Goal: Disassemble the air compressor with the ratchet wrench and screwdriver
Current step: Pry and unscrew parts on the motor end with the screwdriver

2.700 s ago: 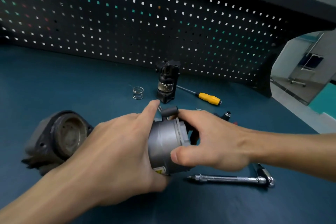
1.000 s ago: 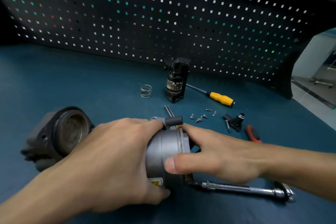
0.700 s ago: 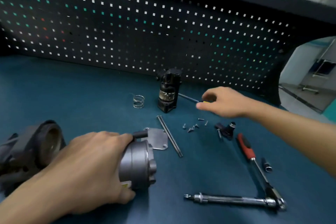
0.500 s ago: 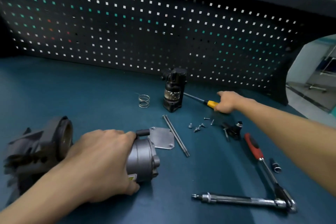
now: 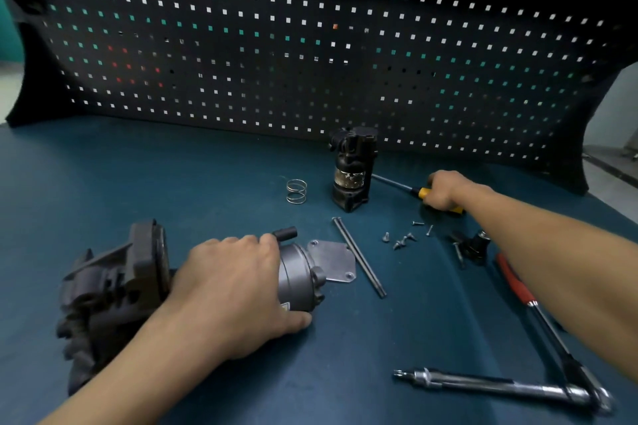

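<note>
Since the previous frame, the right hand [image 5: 445, 190] has been closed over the yellow handle of the screwdriver [image 5: 423, 192] at right of centre. Its shaft is pointed toward the black valve unit [image 5: 352, 172] standing near the pegboard. The grey motor housing [image 5: 298, 278] of the air compressor is gripped from above by the left hand [image 5: 234, 283] at lower left of centre, fingers wrapped around it, with the dark crankcase [image 5: 110, 286] just beside the wrist. The ratchet wrench [image 5: 518, 286] (red-handled, an extension bar [image 5: 483, 385] at its head) is laid on the blue table [image 5: 172, 176] at lower right. A plate [image 5: 333, 260], a long bolt [image 5: 359, 257], loose screws [image 5: 400, 240] and a spring [image 5: 296, 191] are scattered between.
</note>
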